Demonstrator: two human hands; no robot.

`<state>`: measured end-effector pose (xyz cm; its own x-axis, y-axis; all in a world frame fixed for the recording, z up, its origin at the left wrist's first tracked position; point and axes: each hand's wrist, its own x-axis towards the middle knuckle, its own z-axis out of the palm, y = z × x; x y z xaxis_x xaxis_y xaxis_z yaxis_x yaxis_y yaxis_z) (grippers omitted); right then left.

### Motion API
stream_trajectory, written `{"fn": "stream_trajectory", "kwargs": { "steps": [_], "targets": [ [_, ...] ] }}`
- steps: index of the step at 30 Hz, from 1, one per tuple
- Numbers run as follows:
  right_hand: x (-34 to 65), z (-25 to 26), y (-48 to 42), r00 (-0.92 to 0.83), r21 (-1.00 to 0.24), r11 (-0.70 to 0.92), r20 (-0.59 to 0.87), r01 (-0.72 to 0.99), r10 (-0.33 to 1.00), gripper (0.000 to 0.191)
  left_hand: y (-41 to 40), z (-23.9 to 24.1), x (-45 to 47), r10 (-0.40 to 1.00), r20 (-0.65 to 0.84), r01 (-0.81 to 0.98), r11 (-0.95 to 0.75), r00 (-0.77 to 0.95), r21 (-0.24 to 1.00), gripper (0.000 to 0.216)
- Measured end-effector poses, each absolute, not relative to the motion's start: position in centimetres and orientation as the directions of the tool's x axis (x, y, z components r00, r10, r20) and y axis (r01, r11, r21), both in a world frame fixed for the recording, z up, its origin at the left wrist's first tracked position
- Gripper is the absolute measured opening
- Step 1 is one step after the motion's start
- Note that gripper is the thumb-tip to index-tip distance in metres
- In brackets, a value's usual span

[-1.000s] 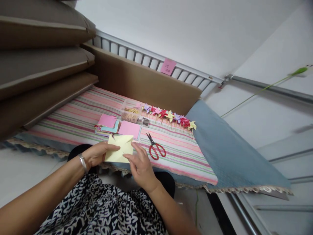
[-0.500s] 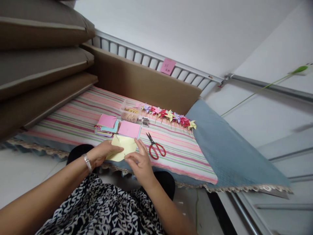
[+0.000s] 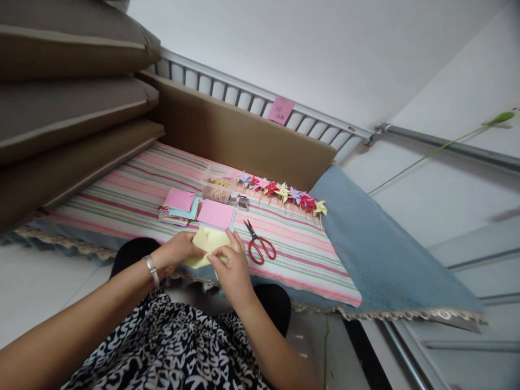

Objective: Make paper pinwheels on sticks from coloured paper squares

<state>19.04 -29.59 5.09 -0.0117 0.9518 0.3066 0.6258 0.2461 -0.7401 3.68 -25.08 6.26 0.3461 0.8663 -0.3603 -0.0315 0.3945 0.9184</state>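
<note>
Between both hands I hold a yellow sheet of paper [image 3: 210, 239], with a corner bent in toward its middle. My left hand [image 3: 176, 253] grips its left side, thumb on top. With thumb and fingertips, my right hand [image 3: 232, 266] pinches the right side and the folded corner. Red-handled scissors [image 3: 259, 244] lie just right of my right hand, blades pointing away. Behind the yellow sheet are a stack of pink paper squares [image 3: 216, 214] and a mixed stack of coloured paper [image 3: 179, 201].
A clear plastic box [image 3: 217, 189] with small sticks stands behind the papers, beside a small clear case [image 3: 242, 202]. Several paper pinwheels [image 3: 283, 190] on sticks lie in a row at back right. Stacked brown cushions [image 3: 81, 103] rise at left; a brown board [image 3: 244, 127] closes the back.
The yellow paper's corner has been bent further inward, and my left thumb now presses near the middle. Both hands have come slightly closer together.
</note>
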Motion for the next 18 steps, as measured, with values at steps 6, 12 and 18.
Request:
{"fn": "stream_trajectory", "kwargs": {
  "steps": [6, 12, 18],
  "targets": [
    [18.90, 4.94, -29.38, 0.030, -0.736, 0.212, 0.301, 0.643, 0.953, 0.004, -25.07, 6.23, 3.55, 0.865, -0.369, -0.017, 0.398, 0.341, 0.917, 0.036],
    [18.87, 5.00, -29.33, 0.041, -0.731, 0.195, 0.292, 0.654, 0.956, 0.003, -25.09, 6.31, 3.36, 0.862, -0.369, -0.005, 0.395, 0.347, 0.919, 0.040],
    [18.83, 5.30, -29.24, 0.048, -0.726, 0.177, 0.277, 0.664, 0.960, 0.003, -25.04, 6.46, 3.21, 0.859, -0.363, -0.009, 0.392, 0.361, 0.920, 0.031]
  ]
}}
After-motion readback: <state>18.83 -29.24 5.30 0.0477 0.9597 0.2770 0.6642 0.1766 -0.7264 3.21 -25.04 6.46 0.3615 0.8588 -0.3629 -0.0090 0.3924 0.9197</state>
